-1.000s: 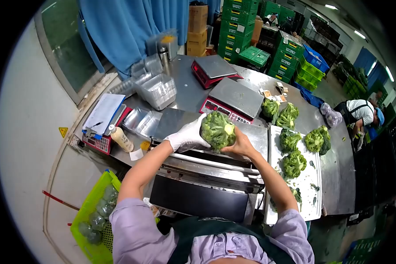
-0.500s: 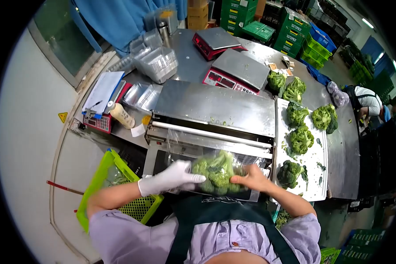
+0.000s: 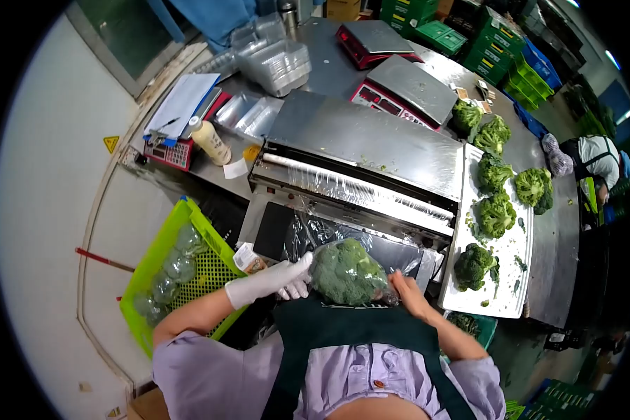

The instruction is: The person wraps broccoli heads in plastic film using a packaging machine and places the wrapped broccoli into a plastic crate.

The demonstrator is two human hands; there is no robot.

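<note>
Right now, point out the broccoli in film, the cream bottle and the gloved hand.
Wrapped broccoli (image 3: 348,271): head view, middle of crown.
Cream bottle (image 3: 211,142): head view, mid-body.
Left hand (image 3: 292,277): head view, gloved palm.

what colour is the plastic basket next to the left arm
Bright yellow-green; the basket shows best in the head view.

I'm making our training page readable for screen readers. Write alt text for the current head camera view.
A gloved left hand and a bare right hand hold a broccoli head in clear film over a wrapping machine. More broccoli sits on a white tray to the right.
</note>
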